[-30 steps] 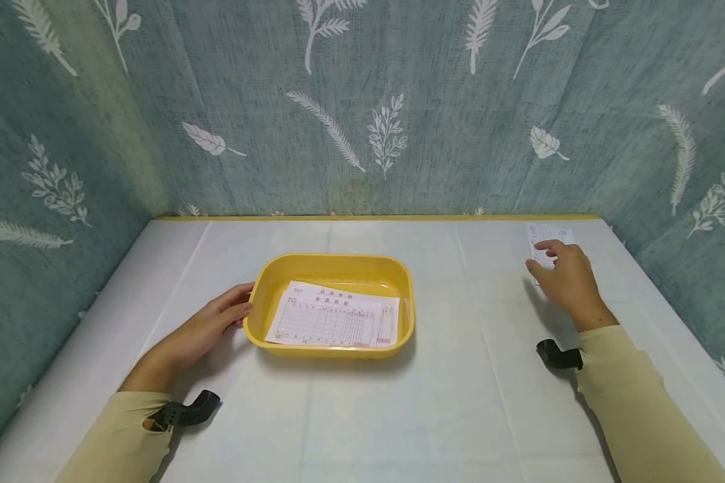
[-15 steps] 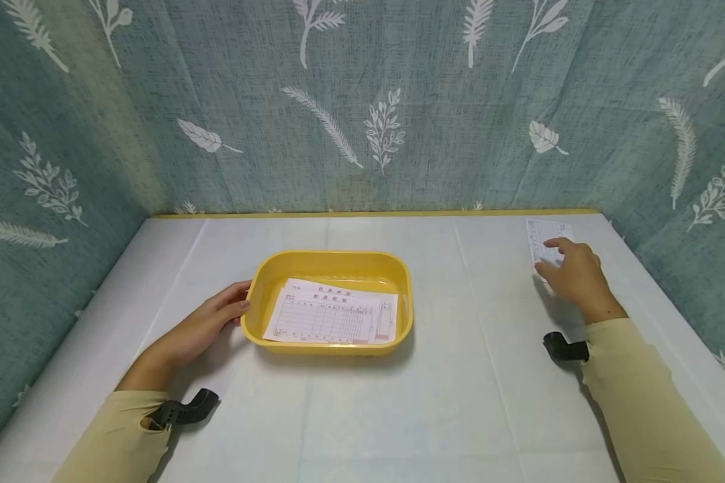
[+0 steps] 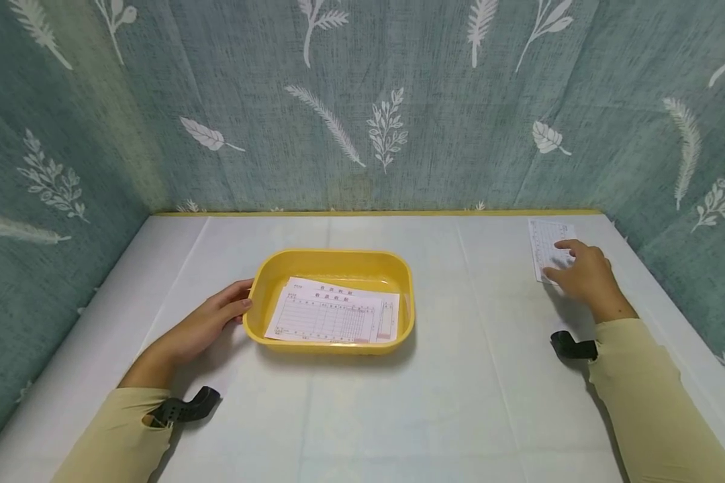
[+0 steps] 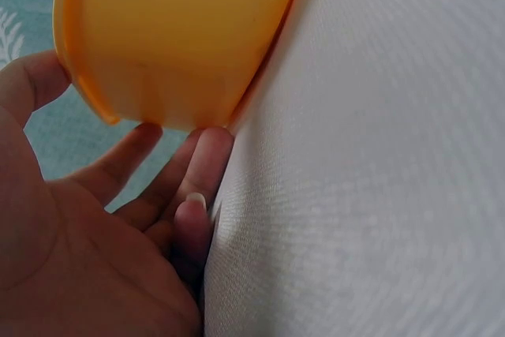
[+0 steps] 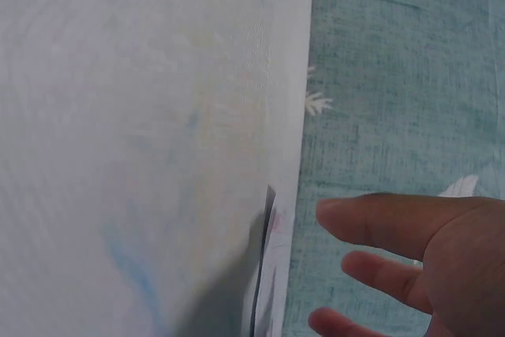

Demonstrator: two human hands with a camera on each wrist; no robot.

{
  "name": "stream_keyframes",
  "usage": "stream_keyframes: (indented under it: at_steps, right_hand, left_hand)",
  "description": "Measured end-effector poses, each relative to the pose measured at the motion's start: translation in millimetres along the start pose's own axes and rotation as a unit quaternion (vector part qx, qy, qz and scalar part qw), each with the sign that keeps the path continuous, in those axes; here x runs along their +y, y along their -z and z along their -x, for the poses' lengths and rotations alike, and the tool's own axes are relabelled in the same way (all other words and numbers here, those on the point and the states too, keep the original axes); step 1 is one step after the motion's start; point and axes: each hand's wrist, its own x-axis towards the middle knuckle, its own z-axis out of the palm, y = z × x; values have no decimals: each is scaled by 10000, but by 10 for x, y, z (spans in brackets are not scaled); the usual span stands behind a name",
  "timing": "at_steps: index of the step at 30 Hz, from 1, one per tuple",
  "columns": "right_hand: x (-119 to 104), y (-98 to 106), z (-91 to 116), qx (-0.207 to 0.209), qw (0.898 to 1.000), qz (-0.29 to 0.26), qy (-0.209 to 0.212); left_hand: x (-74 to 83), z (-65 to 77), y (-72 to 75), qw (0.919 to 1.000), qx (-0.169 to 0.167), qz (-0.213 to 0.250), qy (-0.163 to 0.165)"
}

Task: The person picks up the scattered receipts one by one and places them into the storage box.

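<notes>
A yellow plastic basin (image 3: 332, 263) sits left of centre on the table. Inside lie several printed paper forms (image 3: 326, 315), overlapping one another. My left hand (image 3: 202, 329) reaches its left end; in the left wrist view the thumb (image 4: 39, 76) touches the rim and the relaxed fingers (image 4: 209, 163) rest against the outer wall, the little finger curled near the tabletop. At the back right lies a small printed paper slip (image 3: 544, 245). My right hand (image 3: 589, 278) hovers at its right side, overlapping it from above, thumb and forefinger apart with nothing between them.
White cloth covers the tabletop (image 3: 399, 416). A yellow strip (image 3: 374, 214) runs along its back edge, below a green leaf-patterned curtain (image 3: 459, 121) that also encloses both sides. Black wrist mounts (image 3: 184, 408) are worn on both forearms.
My right hand has shifted to the right, uncovering more of the slip. The left hand and the basin stay in place.
</notes>
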Motion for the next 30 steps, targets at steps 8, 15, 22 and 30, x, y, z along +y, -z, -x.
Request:
stream_keyframes:
  at_steps: [8,15,22,30]
  right_hand:
    - [54,15,-9,-107,9998,-54,-138]
    - [139,5,-35,-186,9991,42,-376]
    - [161,26,-47,-155,9997,137,-123]
    - [183,16,-60,-200,9994,222,-151]
  left_hand:
    - [-11,0,-2,10000,67,-28,43]
    - [-7,-6,-16,10000,-6,-4,73]
    - [10,-10,-2,9999,36,-24,130]
    - [-1,-8,-6,9999,31,-24,128]
